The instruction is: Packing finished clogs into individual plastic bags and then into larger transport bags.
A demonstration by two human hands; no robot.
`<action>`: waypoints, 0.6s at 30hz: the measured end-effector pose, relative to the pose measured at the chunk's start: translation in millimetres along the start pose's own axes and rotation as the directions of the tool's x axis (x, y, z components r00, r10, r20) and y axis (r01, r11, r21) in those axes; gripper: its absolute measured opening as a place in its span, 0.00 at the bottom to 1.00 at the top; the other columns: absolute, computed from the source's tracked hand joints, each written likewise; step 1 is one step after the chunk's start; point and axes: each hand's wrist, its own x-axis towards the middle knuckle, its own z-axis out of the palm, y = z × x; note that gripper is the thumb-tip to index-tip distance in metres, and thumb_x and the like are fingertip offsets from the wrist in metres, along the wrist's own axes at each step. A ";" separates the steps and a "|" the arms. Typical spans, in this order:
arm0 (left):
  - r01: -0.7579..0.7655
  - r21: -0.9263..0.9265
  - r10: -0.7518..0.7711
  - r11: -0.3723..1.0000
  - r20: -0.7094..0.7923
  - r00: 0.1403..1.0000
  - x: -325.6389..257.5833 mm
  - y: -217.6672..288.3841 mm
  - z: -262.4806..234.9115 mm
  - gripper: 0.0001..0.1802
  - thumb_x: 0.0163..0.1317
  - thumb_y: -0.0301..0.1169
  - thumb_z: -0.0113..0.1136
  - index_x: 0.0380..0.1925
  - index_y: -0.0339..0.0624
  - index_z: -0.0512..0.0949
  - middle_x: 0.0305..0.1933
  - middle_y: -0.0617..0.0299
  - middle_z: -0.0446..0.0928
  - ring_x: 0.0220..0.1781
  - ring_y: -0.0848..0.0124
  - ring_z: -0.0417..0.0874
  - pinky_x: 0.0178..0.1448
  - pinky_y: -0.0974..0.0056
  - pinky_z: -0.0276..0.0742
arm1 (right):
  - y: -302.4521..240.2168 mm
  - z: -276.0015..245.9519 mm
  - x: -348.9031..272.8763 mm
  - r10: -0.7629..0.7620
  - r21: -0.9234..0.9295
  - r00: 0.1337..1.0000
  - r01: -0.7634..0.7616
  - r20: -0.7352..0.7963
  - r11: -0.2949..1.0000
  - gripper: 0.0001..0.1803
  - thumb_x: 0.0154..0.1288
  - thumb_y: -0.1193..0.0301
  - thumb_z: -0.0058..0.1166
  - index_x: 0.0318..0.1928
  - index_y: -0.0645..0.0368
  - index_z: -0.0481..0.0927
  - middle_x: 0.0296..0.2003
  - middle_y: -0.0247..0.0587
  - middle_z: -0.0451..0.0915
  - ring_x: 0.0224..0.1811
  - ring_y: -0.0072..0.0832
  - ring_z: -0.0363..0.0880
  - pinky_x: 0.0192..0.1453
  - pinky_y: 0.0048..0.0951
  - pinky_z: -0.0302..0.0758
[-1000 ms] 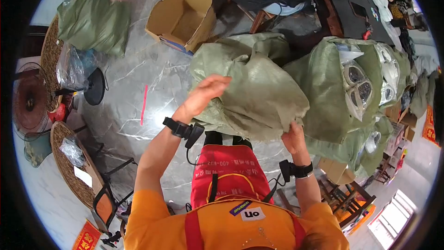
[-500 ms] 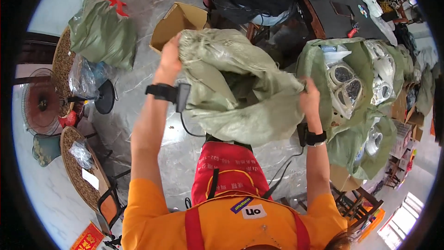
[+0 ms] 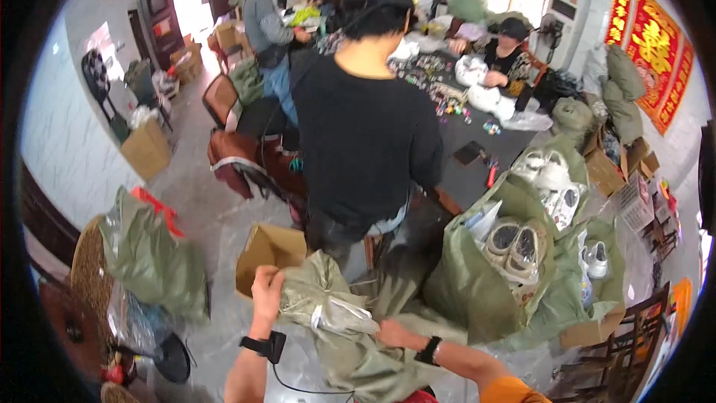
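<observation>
A limp grey-green woven sack [image 3: 339,351] hangs crumpled in front of me, with its lower part running off the bottom edge of the view. At its upper left corner, my left hand [image 3: 266,292] is closed on the gathered cloth. My right hand [image 3: 395,334] grips a fold nearer the sack's middle, where a whitish strip shows. The sack's mouth is hidden among the folds. Just beyond my left hand stands an open cardboard box [image 3: 270,254].
Green sacks [image 3: 477,283] of wrapped white shoes [image 3: 514,250] stand at my right, by a dark table [image 3: 477,134]. A person in black [image 3: 358,142] stands ahead; others work farther off. At left are a full green sack [image 3: 153,261] and a fan base [image 3: 171,358].
My view has tilted up towards the room. The sack, earlier spread wide with its mouth showing, now hangs bunched. My right hand has come inward, closer to the left.
</observation>
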 end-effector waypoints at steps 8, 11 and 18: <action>-0.453 0.544 0.305 0.706 0.344 0.888 -145.1 -61.8 114.0 0.32 0.49 0.41 0.53 0.51 0.32 0.62 0.57 0.42 0.58 0.61 0.50 0.52 0.62 0.51 0.47 | -57.5 -10.2 -27.3 0.149 0.873 0.921 -0.389 0.360 0.294 0.29 0.59 0.57 0.44 0.57 0.61 0.60 0.51 0.38 0.65 0.51 0.27 0.62 0.49 0.31 0.63; -0.495 0.378 0.365 0.783 0.365 0.856 -89.4 -138.3 145.0 0.30 0.49 0.39 0.53 0.50 0.33 0.63 0.54 0.43 0.63 0.58 0.53 0.60 0.59 0.54 0.57 | -64.8 -18.2 -48.1 0.250 0.848 0.822 -0.530 0.512 0.003 0.27 0.60 0.55 0.44 0.56 0.58 0.64 0.54 0.33 0.64 0.54 0.22 0.63 0.52 0.25 0.64; 0.095 0.188 -0.151 0.978 0.312 0.938 -69.6 -180.5 192.7 0.25 0.48 0.38 0.54 0.44 0.30 0.68 0.46 0.47 0.71 0.54 0.58 0.67 0.55 0.61 0.63 | 3.4 -43.9 -68.3 0.247 0.976 0.969 0.046 0.008 -0.215 0.27 0.57 0.62 0.50 0.52 0.65 0.61 0.49 0.44 0.68 0.49 0.32 0.68 0.54 0.32 0.64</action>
